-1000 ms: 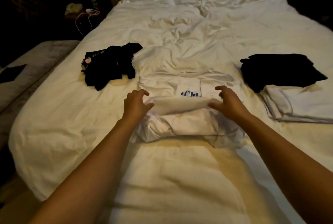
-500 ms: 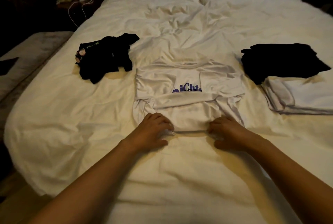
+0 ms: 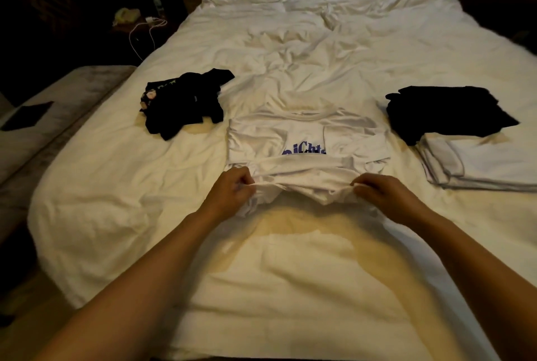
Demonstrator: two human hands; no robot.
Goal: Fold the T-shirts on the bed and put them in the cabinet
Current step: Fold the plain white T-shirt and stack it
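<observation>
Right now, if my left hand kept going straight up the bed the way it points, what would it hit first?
The left hand already pinches the white T-shirt, so it would run into that shirt's folded body first. The crumpled black shirt lies off to its left, probably outside that line, though depth is hard to judge.

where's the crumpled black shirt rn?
Head view, left side of the bed: the crumpled black shirt lies up-left of the white T-shirt being folded, beyond the left hand.

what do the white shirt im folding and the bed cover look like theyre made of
White T-shirt: apparently thin, matte knit, likely cotton; it sags and bunches where the left hand and right hand pinch it. Bed cover: seemingly matte woven cotton, holding sharp creases; the exact fibre is unclear.
</observation>
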